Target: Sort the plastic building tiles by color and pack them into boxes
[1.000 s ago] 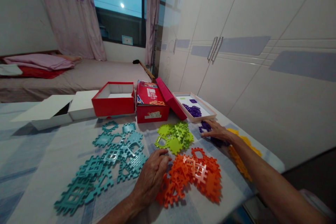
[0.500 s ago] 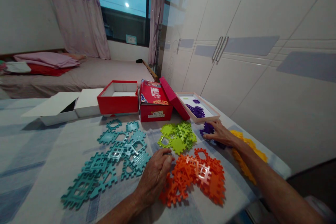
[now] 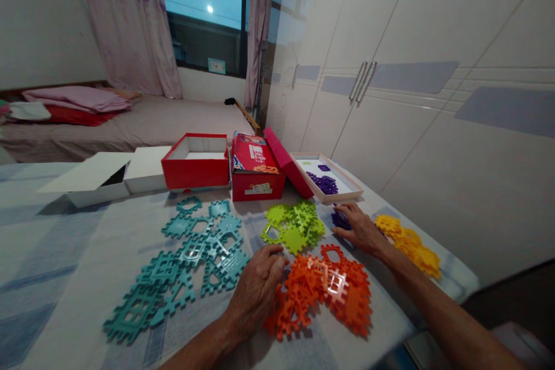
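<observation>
My left hand (image 3: 258, 286) rests knuckles-up on the table with its fingers curled, between the teal pieces (image 3: 186, 260) and the orange pieces (image 3: 323, 295). What its fingertips hold, if anything, is hidden. My right hand (image 3: 358, 228) lies flat with its fingers spread over a small heap of purple pieces (image 3: 339, 219), just in front of the shallow tray (image 3: 342, 188) that holds more purple pieces. A lime green pile (image 3: 292, 226) sits between my two hands. Yellow pieces (image 3: 410, 243) lie right of my right forearm.
An open red box (image 3: 197, 170), a red printed box (image 3: 255, 170) with its lid leaning, and a white box with its lid (image 3: 108, 176) stand at the table's far side. The table's right edge runs near the yellow pieces. A bed and white wardrobe lie beyond.
My right hand has slid toward me and leftward over the purple heap, uncovering the yellow pieces. My left hand has stayed put. The camera shifted slightly.
</observation>
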### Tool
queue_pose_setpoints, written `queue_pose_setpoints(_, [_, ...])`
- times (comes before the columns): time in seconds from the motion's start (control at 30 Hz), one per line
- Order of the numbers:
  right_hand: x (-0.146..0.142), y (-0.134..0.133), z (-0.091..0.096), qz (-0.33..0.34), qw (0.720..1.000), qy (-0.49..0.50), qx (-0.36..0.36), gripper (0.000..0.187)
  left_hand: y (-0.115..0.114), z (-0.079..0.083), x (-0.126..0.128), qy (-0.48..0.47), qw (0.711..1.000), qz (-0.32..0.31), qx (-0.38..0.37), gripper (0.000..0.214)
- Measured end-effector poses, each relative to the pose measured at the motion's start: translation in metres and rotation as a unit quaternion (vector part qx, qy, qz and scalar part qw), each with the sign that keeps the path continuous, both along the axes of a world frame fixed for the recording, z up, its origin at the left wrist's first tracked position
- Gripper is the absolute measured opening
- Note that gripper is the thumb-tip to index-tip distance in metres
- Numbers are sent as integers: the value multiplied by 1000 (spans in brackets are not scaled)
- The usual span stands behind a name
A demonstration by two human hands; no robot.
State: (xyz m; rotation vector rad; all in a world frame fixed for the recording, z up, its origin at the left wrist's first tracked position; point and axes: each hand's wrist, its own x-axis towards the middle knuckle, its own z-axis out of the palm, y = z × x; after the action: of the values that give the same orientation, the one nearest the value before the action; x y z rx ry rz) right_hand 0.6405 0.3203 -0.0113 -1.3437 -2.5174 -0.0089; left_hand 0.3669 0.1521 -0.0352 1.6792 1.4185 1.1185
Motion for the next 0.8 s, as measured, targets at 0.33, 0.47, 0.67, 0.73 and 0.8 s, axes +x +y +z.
queue_pose_setpoints(0.33, [-6,15,5,-1,993,-107,-47,40,-1,3,1,-4,1000,5,-11,44])
queue_pose_setpoints(0.47, [-1,20,5,1,995,-83,-47,40,-1,2,0,-1,1000,2,-9,44])
queue_pose_setpoints(0.67, [12,25,2,-16,995,-22,-99,54,-2,2,0,-3,1000,0,-8,45])
queue_pose_setpoints(0.73, [14,26,3,-15,994,-3,-106,51,-2,2,0,-5,1000,0,-8,46])
queue_pose_setpoints(0.8, [15,28,6,-23,994,22,-109,48,-2,1,0,-9,1000,0,-8,46])
